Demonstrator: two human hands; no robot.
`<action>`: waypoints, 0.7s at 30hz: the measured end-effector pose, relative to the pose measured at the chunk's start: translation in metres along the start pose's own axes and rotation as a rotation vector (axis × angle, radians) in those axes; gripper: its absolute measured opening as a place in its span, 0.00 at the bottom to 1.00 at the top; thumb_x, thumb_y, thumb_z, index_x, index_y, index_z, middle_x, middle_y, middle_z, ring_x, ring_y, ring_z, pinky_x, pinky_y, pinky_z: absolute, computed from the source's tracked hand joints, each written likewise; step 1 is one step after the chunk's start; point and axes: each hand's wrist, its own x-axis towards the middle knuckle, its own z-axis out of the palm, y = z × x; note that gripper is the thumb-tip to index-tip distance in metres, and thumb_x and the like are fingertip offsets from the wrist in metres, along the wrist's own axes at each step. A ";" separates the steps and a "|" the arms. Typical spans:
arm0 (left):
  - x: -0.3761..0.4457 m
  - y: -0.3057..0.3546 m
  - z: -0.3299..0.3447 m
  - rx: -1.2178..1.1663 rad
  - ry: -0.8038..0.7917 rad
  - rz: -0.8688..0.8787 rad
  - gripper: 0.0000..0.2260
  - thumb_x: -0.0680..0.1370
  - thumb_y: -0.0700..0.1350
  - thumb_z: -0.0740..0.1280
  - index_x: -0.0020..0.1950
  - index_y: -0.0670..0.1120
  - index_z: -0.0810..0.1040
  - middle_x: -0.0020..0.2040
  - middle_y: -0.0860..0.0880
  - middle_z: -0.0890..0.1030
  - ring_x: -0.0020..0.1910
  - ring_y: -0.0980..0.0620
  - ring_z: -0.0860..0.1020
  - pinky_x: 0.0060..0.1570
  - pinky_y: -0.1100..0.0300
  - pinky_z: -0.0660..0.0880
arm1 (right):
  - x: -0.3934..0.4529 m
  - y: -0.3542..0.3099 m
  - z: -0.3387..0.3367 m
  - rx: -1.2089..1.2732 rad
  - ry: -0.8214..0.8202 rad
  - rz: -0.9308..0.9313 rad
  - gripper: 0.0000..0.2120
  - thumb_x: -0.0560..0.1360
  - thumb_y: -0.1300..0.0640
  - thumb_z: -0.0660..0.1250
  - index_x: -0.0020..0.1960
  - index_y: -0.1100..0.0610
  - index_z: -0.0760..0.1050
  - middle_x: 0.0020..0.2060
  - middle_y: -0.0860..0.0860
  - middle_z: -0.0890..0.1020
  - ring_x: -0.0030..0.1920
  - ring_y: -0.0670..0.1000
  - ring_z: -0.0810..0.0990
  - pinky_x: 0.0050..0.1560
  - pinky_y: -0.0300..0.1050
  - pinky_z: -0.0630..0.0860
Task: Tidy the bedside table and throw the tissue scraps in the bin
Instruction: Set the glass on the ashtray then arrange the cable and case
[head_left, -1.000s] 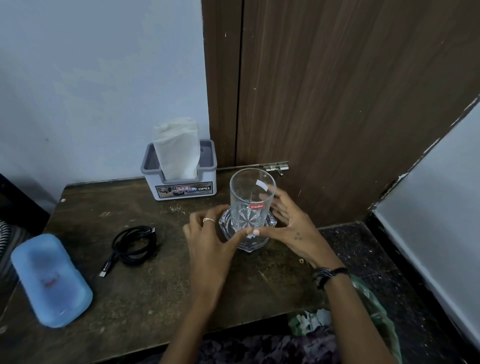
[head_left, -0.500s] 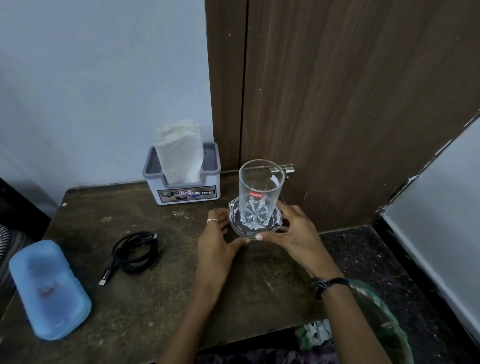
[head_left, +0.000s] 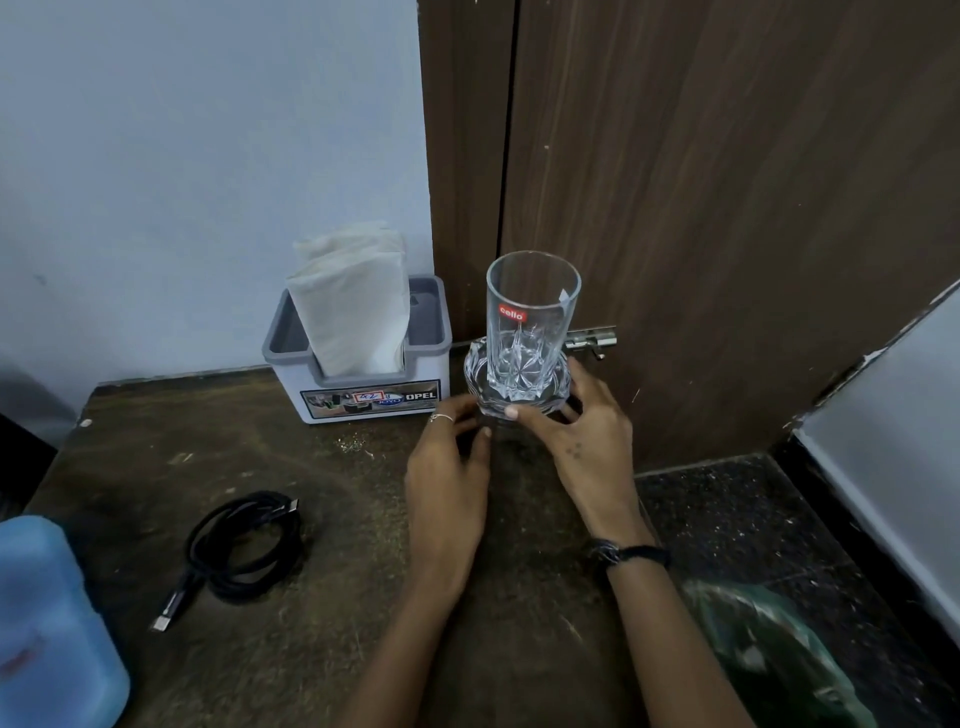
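A clear tumbler (head_left: 532, 322) with a red label stands on a cut-glass coaster (head_left: 480, 387) at the back of the dark wooden bedside table (head_left: 311, 649), right of a grey tissue holder (head_left: 374, 400) with white tissues (head_left: 353, 301) sticking up. My right hand (head_left: 587, 441) grips the coaster's front and right rim, thumb on the front edge. My left hand (head_left: 447, 467) rests on the table just left of the coaster, fingers loose and holding nothing. Tiny crumbs (head_left: 353, 444) lie in front of the holder. A bin with a green liner (head_left: 779, 665) sits at the lower right.
A coiled black cable (head_left: 244, 545) lies on the table's left half. A blue plastic object (head_left: 47, 623) sits at the near left corner. A brown wooden door (head_left: 727, 208) with a metal latch (head_left: 592, 338) stands right behind the glass. Dark speckled floor lies to the right.
Both hands have slid the coaster with the tumbler away from me toward the back, beside the tissue holder. My left hand has come off the coaster.
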 end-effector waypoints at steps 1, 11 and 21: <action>0.000 0.000 0.000 0.017 -0.008 -0.006 0.16 0.75 0.39 0.65 0.63 0.48 0.73 0.58 0.51 0.80 0.56 0.58 0.77 0.55 0.65 0.70 | 0.000 0.000 0.001 0.050 0.021 0.010 0.33 0.63 0.52 0.77 0.66 0.51 0.70 0.58 0.46 0.73 0.56 0.44 0.77 0.60 0.40 0.74; 0.000 0.004 -0.002 0.236 -0.099 -0.044 0.27 0.76 0.48 0.64 0.73 0.55 0.59 0.69 0.48 0.70 0.66 0.50 0.70 0.61 0.53 0.69 | 0.007 -0.002 0.010 0.038 0.068 -0.002 0.33 0.62 0.48 0.78 0.62 0.46 0.67 0.61 0.48 0.73 0.57 0.43 0.76 0.57 0.38 0.75; 0.000 0.004 -0.002 0.233 -0.094 -0.032 0.25 0.77 0.47 0.63 0.73 0.55 0.60 0.67 0.51 0.72 0.66 0.52 0.68 0.60 0.56 0.68 | 0.010 -0.004 0.014 -0.024 0.083 0.022 0.33 0.62 0.43 0.77 0.62 0.46 0.67 0.60 0.46 0.75 0.57 0.45 0.77 0.55 0.48 0.78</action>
